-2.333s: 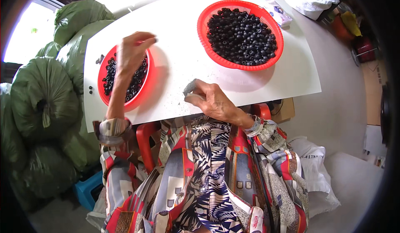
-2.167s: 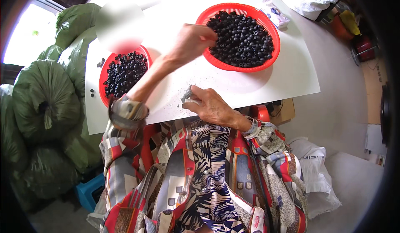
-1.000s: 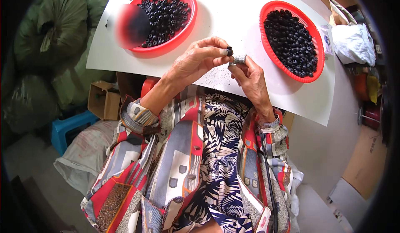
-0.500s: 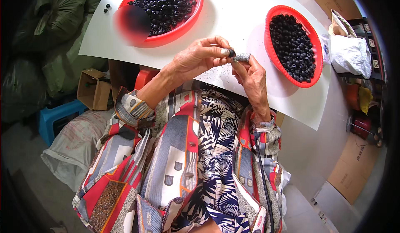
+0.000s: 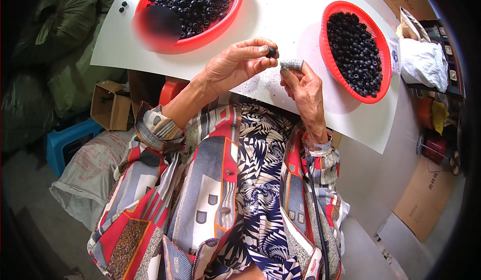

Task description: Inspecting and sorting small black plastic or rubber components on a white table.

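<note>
from the head view, your left hand (image 5: 235,67) is raised over the near edge of the counter (image 5: 295,24), its fingertips pinched shut on a small black bead (image 5: 271,52). your right hand (image 5: 303,87) is just beside it, to its right, fingers closed around a short grey tool (image 5: 291,64) whose top sticks up above the thumb. the bead and the tool are close together but not quite touching, with the bead a little higher and to the left of the tool.

beyond your left hand, up and to its left, a red basket (image 5: 220,27) sits on the counter with black beads in it; part of its left side is blurred, so you cannot tell what is there. two loose beads (image 5: 122,7) lie on the counter just left of that basket. to the right of your right hand, well apart from it, a second red basket (image 5: 350,87) holds a fuller, denser heap of black beads. dark specks (image 5: 250,85) dust the counter right under both hands.

past the right basket, a white bag (image 5: 426,62) lies off the counter's far edge. left of your left forearm, below the counter, a small open carton (image 5: 111,105) and a blue stool (image 5: 70,142) stand on the floor, with green sacks (image 5: 65,39) piled behind them.
</note>
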Available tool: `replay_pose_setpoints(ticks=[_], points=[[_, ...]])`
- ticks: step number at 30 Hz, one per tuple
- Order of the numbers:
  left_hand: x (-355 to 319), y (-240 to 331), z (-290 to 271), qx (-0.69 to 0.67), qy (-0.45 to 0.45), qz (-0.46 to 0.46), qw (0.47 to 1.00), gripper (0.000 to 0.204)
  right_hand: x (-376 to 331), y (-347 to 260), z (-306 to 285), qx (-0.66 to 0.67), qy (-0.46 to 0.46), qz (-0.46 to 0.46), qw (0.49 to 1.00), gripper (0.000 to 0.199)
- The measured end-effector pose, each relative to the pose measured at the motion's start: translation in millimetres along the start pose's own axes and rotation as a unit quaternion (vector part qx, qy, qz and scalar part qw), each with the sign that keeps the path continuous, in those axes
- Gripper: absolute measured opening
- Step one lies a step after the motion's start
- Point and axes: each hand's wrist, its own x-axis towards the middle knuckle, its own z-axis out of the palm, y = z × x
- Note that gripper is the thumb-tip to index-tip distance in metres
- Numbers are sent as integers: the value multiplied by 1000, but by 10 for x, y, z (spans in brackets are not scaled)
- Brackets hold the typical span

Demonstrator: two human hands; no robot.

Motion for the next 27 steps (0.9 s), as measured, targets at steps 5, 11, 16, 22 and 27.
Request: replay_pose_setpoints(ticks=[5, 11, 16, 22, 27], points=[[2, 12, 26, 37, 3, 3, 999, 25, 8, 16, 9, -5, -8, 7, 1000, 20], [-26, 33, 173, 147, 6, 26, 989, 20, -6, -24, 5, 5, -2, 20, 1000, 19], [-39, 28, 200, 208, 0, 66, 976, 18, -22, -58, 5, 9, 7, 14, 1000, 17], [-61, 52, 254, 277, 48, 61, 958, 17, -65, -101, -5, 45, 22, -20, 999, 16], [-47, 31, 221, 274, 56, 69, 958, 16, -146, -224, -10, 55, 31, -60, 996, 17]])
